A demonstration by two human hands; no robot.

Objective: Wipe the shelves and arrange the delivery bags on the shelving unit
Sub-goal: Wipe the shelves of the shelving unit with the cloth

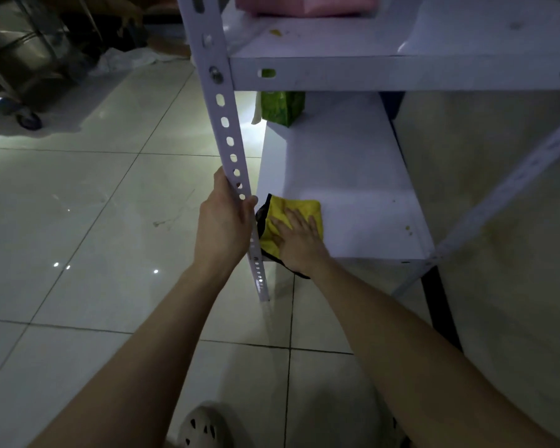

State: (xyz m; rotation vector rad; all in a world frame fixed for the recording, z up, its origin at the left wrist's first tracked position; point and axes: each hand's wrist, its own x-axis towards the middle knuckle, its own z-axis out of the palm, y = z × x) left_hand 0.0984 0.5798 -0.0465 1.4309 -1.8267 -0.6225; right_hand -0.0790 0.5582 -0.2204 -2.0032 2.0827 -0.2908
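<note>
Beneath the flat right grip (pixel 299 237) lies the yellow cloth (pixel 302 206).

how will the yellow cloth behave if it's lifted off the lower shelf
Probably floppy: the yellow cloth lies flat and creased under the right hand, and its dark edge seems to droop past the front of the lower shelf. Likely light, since it looks thin. It should slide on the smooth white surface, not roll.
</note>
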